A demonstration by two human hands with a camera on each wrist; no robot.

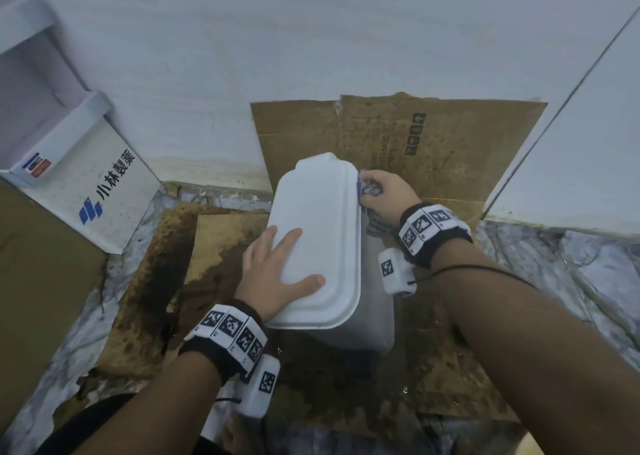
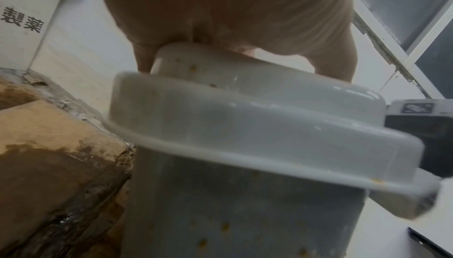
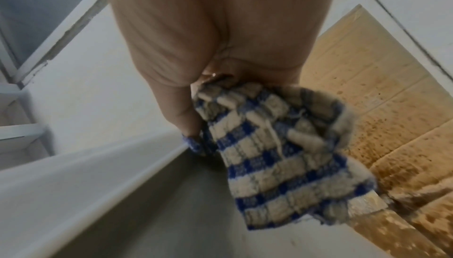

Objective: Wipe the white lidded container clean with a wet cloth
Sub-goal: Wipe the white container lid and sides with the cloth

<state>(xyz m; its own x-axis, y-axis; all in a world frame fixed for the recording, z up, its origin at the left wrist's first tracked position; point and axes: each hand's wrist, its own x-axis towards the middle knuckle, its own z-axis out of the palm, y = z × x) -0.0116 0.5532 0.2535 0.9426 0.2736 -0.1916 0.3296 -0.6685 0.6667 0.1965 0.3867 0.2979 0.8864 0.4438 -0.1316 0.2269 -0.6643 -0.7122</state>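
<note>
A white lidded container (image 1: pixel 322 219) stands on wet cardboard at the centre of the head view. Small yellowish specks dot its lid (image 2: pixel 245 115) and wall in the left wrist view. My left hand (image 1: pixel 277 271) lies flat on the lid with fingers spread, pressing it down. My right hand (image 1: pixel 384 195) grips a bunched blue-and-white checked cloth (image 3: pixel 277 157) and holds it against the container's right side, just under the lid rim near the far corner. The cloth (image 1: pixel 369 190) hangs down along the container (image 3: pixel 122 194) wall.
Stained, soaked cardboard (image 1: pixel 433 150) covers the floor and leans against the white wall behind. A white box with blue logo and printed characters (image 1: pixel 86 177) stands at the left. A white panel edge (image 1: pixel 571 143) rises at the right.
</note>
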